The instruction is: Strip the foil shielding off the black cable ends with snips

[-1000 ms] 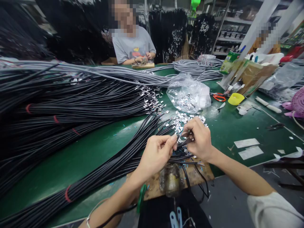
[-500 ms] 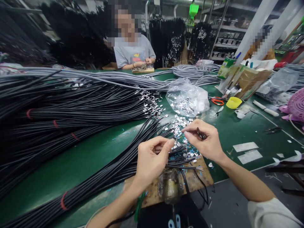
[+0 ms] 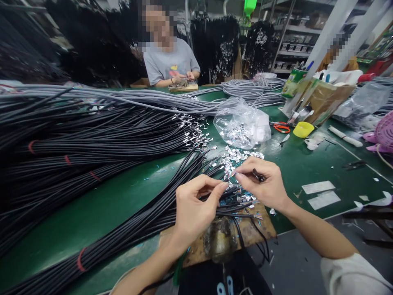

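While the left hand (image 3: 196, 203)'s grip pinches a black cable (image 3: 226, 180) near its end, apparently for steadiness, the right hand (image 3: 265, 184) pinches its fine wires (image 3: 233, 174), a dark tool (image 3: 258, 175) palmed, likely freeing fingertips. Foil scraps (image 3: 231, 157) lie towards twelve o'clock on the bench (image 3: 101, 205).

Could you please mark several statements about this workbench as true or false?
1. The left hand pinches a cable end. True.
2. The right hand is holding nothing. False: the right hand holds a dark tool.
3. Orange handles lie between the clear bag and the yellow item. True.
4. The bands round the black cable bundles are green. False: those bands are red.
5. The person opposite wears grey. True.
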The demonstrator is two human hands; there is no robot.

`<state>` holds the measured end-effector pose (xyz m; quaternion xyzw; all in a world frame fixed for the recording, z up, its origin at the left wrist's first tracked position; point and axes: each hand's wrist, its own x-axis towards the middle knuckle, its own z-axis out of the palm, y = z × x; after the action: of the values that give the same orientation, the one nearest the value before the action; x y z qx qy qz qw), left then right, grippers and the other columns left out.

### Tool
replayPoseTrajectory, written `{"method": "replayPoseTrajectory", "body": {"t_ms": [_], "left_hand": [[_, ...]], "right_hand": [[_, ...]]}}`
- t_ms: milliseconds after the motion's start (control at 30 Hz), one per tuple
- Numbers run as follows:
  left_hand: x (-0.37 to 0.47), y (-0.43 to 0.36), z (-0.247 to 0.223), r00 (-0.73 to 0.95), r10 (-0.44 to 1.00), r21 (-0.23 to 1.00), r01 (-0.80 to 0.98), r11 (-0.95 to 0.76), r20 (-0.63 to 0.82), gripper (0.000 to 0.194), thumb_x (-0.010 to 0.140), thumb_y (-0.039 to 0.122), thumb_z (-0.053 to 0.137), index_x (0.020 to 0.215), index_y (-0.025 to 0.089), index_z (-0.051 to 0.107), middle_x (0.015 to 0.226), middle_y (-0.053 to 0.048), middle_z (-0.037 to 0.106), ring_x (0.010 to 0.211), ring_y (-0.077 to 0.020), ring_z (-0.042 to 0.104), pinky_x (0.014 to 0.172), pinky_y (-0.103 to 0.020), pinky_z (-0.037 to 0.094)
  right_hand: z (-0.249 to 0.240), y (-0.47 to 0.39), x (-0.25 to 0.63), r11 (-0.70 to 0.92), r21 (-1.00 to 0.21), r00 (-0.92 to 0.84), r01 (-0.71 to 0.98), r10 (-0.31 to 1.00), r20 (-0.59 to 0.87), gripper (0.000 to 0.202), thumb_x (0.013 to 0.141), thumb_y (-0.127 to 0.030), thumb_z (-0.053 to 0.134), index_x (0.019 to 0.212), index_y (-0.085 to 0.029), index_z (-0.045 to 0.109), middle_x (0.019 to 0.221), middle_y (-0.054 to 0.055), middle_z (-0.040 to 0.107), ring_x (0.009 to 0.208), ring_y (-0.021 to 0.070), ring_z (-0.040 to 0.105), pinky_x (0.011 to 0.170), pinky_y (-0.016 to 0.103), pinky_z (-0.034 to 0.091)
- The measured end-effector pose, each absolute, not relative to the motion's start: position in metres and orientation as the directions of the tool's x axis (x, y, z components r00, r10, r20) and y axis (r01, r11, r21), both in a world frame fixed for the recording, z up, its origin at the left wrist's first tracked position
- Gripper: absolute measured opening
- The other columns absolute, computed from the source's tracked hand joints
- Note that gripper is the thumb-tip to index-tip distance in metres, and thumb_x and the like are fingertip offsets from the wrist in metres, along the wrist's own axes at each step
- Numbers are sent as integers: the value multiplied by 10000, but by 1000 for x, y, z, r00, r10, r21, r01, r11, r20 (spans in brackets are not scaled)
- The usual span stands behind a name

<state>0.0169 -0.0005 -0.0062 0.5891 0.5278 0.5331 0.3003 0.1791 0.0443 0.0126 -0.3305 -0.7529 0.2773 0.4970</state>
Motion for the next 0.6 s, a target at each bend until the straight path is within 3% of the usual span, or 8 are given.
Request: {"method": "replayPoseTrajectory", "body": {"t_ms": [267, 600], "left_hand": [[16, 0, -8, -172, 895, 885, 309, -347, 411, 113, 737, 209, 688, 650, 167, 631, 585, 18, 590, 514, -96, 555, 472, -201, 446], [15, 1, -11, -150, 863, 835, 376, -402, 483, 121, 725, 190, 701, 636, 171, 621, 622, 4, 614, 585, -118, 578, 526, -223, 456]], "right_hand": [[13, 46, 181, 471, -858, -332, 205, 858, 392, 117, 749, -223, 612, 691, -164, 695, 571, -5, 573, 517, 96, 465, 479, 239, 344], [12, 46, 182, 481, -858, -333, 183, 851, 406, 104, 747, -250, 647, 720, -169, 705, 581, -3, 577, 517, 99, 460, 479, 245, 339]]}}
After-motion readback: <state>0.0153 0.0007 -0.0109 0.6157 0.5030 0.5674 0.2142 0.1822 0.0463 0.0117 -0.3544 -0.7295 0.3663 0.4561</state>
